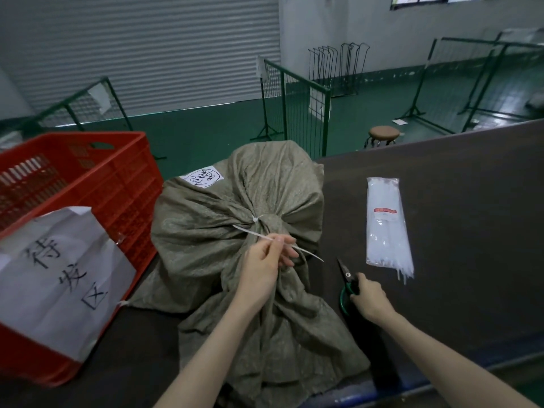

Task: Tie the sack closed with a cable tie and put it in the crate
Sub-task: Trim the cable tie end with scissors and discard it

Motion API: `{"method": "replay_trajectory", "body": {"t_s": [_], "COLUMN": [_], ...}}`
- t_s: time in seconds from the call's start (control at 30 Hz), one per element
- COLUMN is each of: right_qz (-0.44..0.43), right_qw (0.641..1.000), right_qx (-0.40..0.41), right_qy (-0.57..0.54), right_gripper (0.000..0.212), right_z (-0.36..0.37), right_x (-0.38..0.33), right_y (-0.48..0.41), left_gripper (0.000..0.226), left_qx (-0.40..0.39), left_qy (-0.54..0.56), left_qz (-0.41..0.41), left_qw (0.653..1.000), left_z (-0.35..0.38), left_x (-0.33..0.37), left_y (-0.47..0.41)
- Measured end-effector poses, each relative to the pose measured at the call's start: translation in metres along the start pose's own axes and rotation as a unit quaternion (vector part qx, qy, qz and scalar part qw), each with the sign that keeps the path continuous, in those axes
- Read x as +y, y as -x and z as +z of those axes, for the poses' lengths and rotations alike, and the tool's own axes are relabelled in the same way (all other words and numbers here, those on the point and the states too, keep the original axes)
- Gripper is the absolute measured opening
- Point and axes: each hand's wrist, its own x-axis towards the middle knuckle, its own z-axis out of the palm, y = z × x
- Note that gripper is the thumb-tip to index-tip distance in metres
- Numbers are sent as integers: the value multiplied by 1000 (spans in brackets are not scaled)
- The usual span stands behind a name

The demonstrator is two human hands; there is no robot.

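1. Lying on a dark table (441, 201), a grey-green woven sack (235, 207) has its neck gathered into a bunch and cinched by a white cable tie (265, 235), whose locking head sits on the upper left of the bunch.
2. Its loose tail runs down and to the right across the gathered cloth, past the fingers and out over the sack's edge.
3. Pinching that tail between thumb and fingertips, the left hand (266, 267) is closed on the tie just below the cinched neck, with the other fingers curled loosely.
4. Beside the sack, the right hand (369, 298) rests on the table with its fingers wrapped around the green handles of a pair of scissors (348, 279); the dark blades point up and away, and lie flat, apart from the tie.
5. A clear packet of spare cable ties (387, 225) lies further right on the table, well apart from the sack.
6. At the left stands a red plastic crate (112, 178), just beside the sack, with a white paper sign (59, 278) bearing handwritten characters hung on its near wall.
7. A small white label (203, 176) with handwriting sits on the sack's far top.
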Motion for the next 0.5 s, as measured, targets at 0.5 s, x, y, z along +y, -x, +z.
{"method": "replay_trajectory", "body": {"t_s": [0.5], "right_qz": [-81], "right_qw": [989], "right_qx": [115], "right_qy": [-37], "right_gripper": [17], "right_z": [-22], "right_x": [-14], "right_y": [-1], "left_gripper": [35], "left_qx": [17], "left_qy": [-12], "left_qz": [-2], "left_qw": [1000], "left_z": [7], "left_x": [-10], "left_y": [-1]}}
